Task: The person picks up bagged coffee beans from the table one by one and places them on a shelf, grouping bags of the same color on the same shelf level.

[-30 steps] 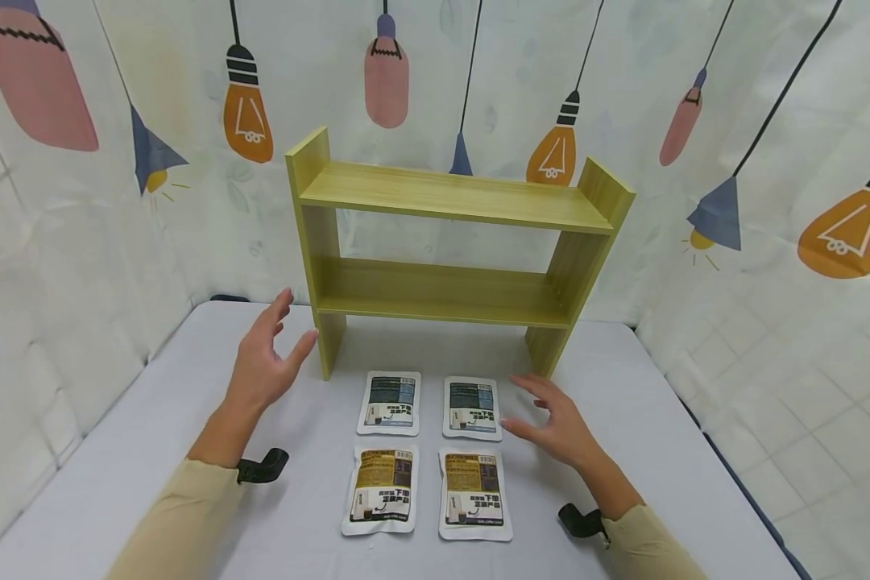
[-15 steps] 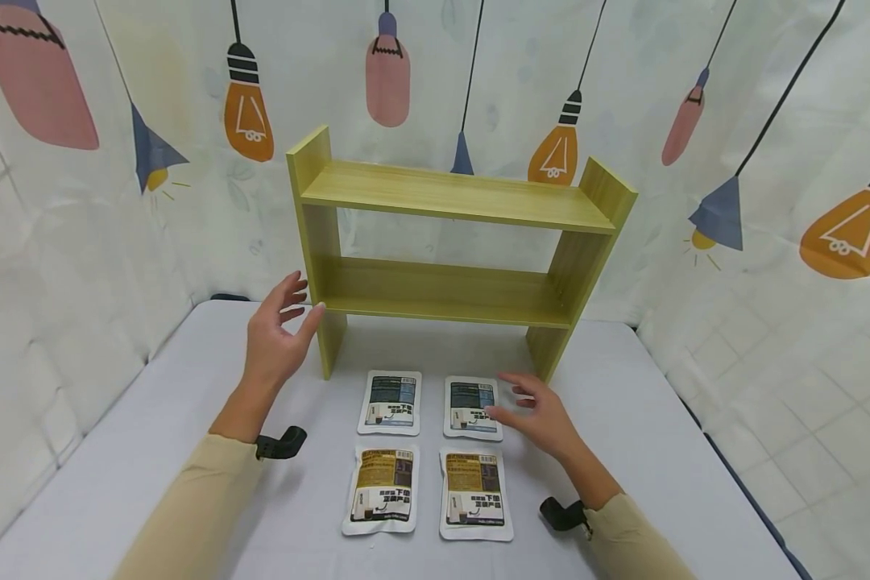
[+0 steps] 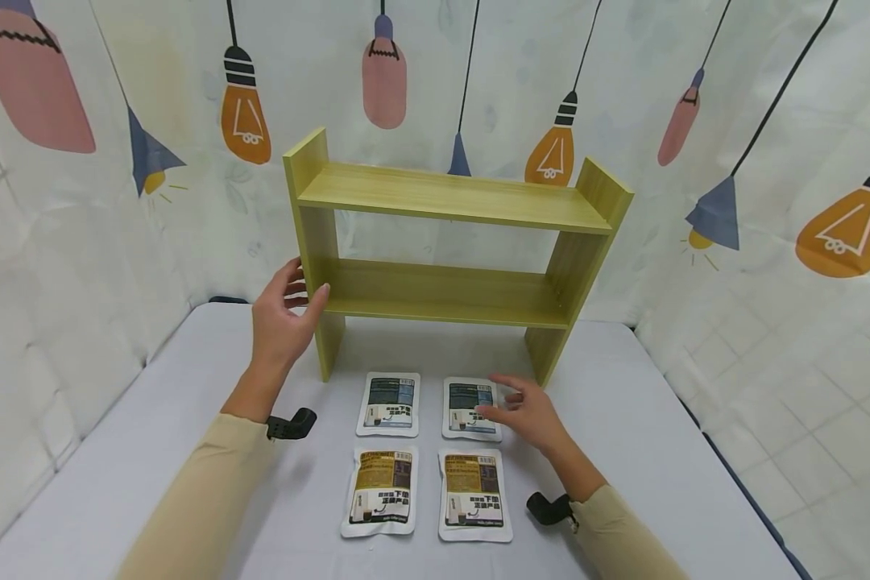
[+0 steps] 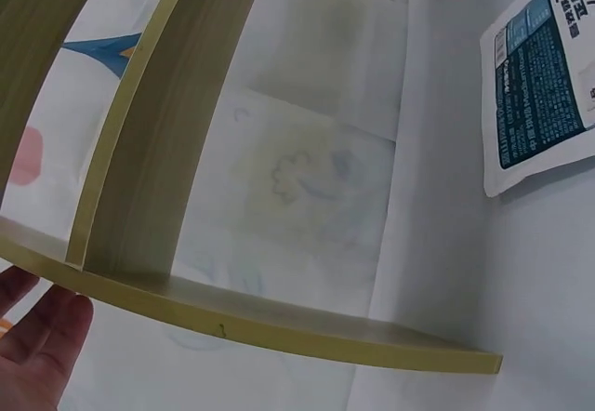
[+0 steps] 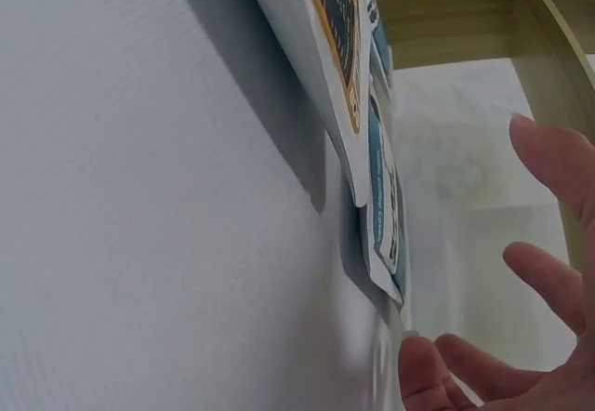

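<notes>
In the head view my left hand (image 3: 284,318) is at the left side panel of a two-tier yellow-green wooden shelf (image 3: 435,298). Its fingers are at the panel's outer side and the thumb lies across the front edge; the left wrist view shows fingertips (image 4: 70,323) against or very near the panel. My right hand (image 3: 525,411) hovers with parted fingers by the right-hand blue-labelled pouch (image 3: 470,419), thumb and index over its right edge. Whether they touch it is unclear. Beside it lies another blue-labelled pouch (image 3: 388,403).
Two brown-labelled pouches, left (image 3: 380,491) and right (image 3: 474,495), lie nearer the front on the white-covered table (image 3: 290,515). Behind the shelf hangs a pale curtain (image 3: 435,72) printed with lamps and bulbs. Each wrist wears a black camera.
My left hand has moved right and forward to the shelf's left panel. The right hand has shifted left, over the edge of the right-hand blue-labelled pouch. Shelf and pouches have stayed put.
</notes>
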The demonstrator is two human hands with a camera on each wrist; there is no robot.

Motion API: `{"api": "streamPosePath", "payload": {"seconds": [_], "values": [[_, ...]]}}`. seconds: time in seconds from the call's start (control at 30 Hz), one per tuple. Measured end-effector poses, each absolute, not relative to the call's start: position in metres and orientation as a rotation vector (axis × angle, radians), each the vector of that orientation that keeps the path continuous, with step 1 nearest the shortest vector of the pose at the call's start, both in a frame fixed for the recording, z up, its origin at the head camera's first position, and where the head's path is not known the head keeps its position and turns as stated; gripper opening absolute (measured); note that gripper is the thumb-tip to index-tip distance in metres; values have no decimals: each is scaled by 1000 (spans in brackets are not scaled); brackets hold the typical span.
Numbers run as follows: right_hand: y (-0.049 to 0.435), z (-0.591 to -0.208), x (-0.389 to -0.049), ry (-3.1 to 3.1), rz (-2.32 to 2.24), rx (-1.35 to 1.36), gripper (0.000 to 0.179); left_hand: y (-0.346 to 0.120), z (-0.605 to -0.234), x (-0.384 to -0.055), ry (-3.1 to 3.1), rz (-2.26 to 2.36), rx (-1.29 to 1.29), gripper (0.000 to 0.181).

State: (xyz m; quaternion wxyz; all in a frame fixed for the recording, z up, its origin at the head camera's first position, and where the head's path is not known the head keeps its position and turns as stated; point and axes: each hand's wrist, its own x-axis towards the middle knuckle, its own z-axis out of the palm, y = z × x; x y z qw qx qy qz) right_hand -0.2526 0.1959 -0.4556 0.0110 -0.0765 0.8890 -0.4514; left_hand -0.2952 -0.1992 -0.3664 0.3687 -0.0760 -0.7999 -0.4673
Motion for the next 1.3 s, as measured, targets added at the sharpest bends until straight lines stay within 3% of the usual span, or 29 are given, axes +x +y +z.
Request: {"api": "streamPosePath", "payload": {"seconds": [1.3], "values": [[168,-462,-265,2899,-1132,-150,55,-201,-355,-306,-2016,-1048,-121,41]]}}
